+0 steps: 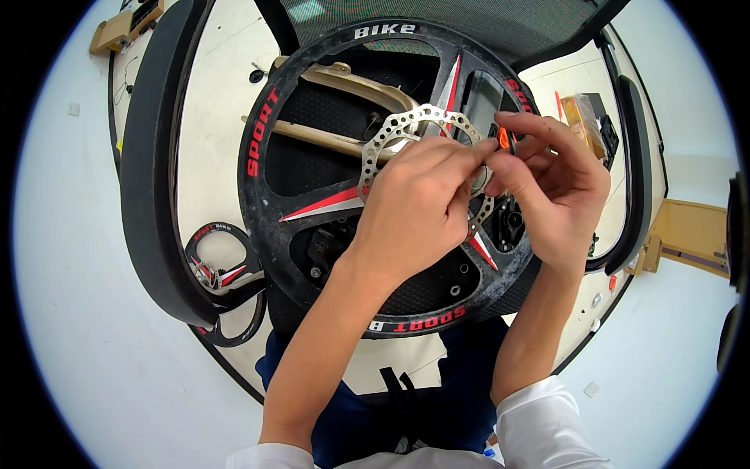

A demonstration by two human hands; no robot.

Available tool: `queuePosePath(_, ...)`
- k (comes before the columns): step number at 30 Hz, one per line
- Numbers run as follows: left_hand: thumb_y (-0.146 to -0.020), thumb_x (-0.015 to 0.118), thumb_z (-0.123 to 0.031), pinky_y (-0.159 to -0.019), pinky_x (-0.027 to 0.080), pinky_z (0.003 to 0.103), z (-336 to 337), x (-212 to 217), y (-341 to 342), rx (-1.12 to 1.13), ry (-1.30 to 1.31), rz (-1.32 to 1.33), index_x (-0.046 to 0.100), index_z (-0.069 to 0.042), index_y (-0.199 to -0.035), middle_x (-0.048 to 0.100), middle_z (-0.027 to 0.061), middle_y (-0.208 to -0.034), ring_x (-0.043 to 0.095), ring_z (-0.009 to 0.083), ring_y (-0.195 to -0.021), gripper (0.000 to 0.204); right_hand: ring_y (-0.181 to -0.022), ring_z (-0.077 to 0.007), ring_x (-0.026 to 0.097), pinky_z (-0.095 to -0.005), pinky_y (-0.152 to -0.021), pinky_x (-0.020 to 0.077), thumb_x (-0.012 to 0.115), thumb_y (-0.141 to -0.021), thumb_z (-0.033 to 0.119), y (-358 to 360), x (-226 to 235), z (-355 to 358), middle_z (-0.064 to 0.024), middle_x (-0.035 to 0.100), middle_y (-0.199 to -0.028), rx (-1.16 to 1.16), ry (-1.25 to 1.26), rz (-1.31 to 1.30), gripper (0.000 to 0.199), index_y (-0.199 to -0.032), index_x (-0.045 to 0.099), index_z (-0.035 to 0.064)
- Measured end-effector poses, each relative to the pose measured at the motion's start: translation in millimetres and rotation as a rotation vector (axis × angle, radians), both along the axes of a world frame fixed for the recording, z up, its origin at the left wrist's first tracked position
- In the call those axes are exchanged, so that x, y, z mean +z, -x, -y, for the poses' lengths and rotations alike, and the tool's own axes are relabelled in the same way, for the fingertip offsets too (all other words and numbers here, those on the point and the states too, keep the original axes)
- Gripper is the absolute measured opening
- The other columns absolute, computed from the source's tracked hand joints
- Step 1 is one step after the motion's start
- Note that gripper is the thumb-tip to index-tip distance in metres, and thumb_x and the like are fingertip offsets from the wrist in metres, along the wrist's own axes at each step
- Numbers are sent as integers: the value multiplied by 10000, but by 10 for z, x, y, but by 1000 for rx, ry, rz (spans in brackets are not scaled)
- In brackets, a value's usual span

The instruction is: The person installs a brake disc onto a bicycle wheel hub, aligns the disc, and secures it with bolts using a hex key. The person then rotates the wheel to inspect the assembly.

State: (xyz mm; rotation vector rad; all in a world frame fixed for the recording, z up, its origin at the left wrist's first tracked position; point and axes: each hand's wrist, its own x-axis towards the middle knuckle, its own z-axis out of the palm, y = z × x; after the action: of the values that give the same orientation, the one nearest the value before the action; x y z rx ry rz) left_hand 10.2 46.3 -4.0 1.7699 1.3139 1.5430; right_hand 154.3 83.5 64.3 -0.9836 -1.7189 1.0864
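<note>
A black spoked bicycle wheel (269, 195) with red and white markings lies flat in front of me. A perforated silver brake disc (394, 129) sits at its hub. My left hand (418, 207) rests over the hub, fingers pinched toward the disc's right side. My right hand (551, 184) holds a small tool with an orange part (505, 139) between thumb and fingers, right above the disc. Both hands touch each other over the hub, which they hide.
A black chair armrest (152, 164) curves along the left and another (637, 172) along the right. A second small wheel (223, 270) lies at lower left on the white table (211, 109). A clear packet (584, 117) lies at upper right.
</note>
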Motion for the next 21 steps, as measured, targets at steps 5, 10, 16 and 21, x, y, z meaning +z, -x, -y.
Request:
queuePosePath(5,-756,764,20,-706,559,381,35,54,10,100,25,38,736,-35,-1007,718,110,-885,696,293,-820,259,-692,-167,722,-276,-663,625,778,-794,-125,41,3,17,-96,676,-801,12,-43,69,360,-1124,636,-109)
queuePosePath(10,-738,755,42,-663,559,353,17,17,-19,87,-2,60,738,-29,-928,717,103,-839,704,269,-754,203,-744,-126,724,-240,-686,595,817,-780,-63,-89,-67,-27,-106,711,-930,87,7,-43,339,-1091,681,-63)
queuePosePath(16,-736,739,60,-656,560,333,26,24,57,52,9,32,732,-16,-908,717,112,-827,711,262,-736,189,-810,-151,739,-246,-717,588,758,-824,-88,-120,-56,-42,-112,713,-992,214,110,-54,331,-1139,659,-60)
queuePosePath(21,-774,740,43,-666,566,358,1,74,113,-29,11,7,752,-44,-940,719,96,-828,706,266,-756,188,-855,-166,755,-244,-724,586,746,-843,-81,-203,42,-98,-107,715,-989,289,106,60,272,-1093,644,-51)
